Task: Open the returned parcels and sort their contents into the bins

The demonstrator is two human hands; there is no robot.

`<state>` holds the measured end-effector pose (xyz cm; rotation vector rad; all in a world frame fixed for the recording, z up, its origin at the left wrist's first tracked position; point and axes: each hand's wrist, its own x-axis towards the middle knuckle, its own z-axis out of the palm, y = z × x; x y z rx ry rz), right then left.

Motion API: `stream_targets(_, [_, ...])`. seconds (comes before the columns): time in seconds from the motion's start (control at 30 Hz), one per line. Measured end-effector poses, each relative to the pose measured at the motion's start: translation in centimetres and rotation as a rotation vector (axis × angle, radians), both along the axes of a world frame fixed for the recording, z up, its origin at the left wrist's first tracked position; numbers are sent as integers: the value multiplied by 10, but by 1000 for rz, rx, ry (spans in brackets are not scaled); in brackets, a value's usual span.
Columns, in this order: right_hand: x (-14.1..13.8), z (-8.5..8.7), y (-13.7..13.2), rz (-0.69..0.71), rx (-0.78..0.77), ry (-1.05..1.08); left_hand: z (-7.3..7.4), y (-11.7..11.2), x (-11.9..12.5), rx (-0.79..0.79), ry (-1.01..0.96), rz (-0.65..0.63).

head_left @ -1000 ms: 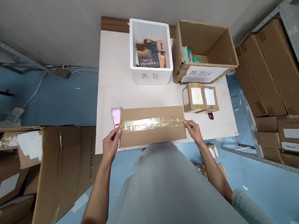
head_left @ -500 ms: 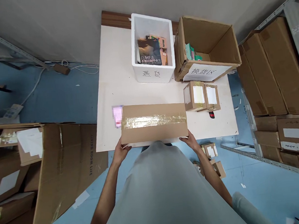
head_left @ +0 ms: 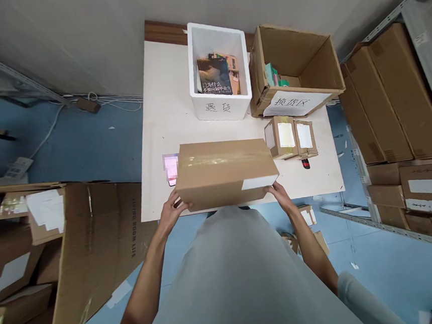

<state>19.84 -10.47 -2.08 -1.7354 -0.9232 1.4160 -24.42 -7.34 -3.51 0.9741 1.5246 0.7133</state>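
A long brown cardboard box is tilted over the front of the white table, with its near side showing. Clear tape runs along its upper face, and a white label shows at the right of the near side. At its lower left corner my left hand grips the edge with fingers curled under. My right hand holds the lower right corner the same way. Beside the box on the left lies a phone with a blurred pink screen. The box's underside is hidden.
A white foam bin with books stands at the table's back, next to an open carton. Two small labelled boxes and a red-black object sit at right. A large carton of parcels stands left; shelves with boxes stand right.
The long box has been tipped, its far edge raised, so its near side and white label now show. Both hands have stayed at its lower corners.
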Motion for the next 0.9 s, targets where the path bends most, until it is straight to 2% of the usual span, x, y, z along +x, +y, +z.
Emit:
stream_targets(0.1, [1, 26, 15, 24, 81, 23, 25, 11, 3, 82, -48, 16])
stream_targets(0.2, [-3, 36, 32, 29, 132, 1, 35, 26, 9, 76, -50, 68])
stream_targets(0.33, [-11, 21, 47, 64, 119, -60, 20, 43, 17, -26, -5, 64])
stream_targets(0.43, [-17, 3, 44, 80, 102, -68, 7, 44, 19, -79, 20, 55])
stream_targets(0.6, [-28, -15, 19, -122, 69, -228, 0, 25, 16, -48, 113, 169])
stream_targets(0.67, [-32, -18, 10, -146, 76, -217, 1, 17, 16, -48, 147, 198])
stream_targets(0.73, [-33, -21, 4, -155, 91, -167, 7, 10, 19, -18, 142, 178])
stream_targets(0.8, [-27, -22, 0, -188, 89, -118, 19, 5, 25, 43, 135, 157])
stream_targets(0.9, [-7, -23, -4, -250, 50, -40, 51, 0, 41, 176, 113, 104])
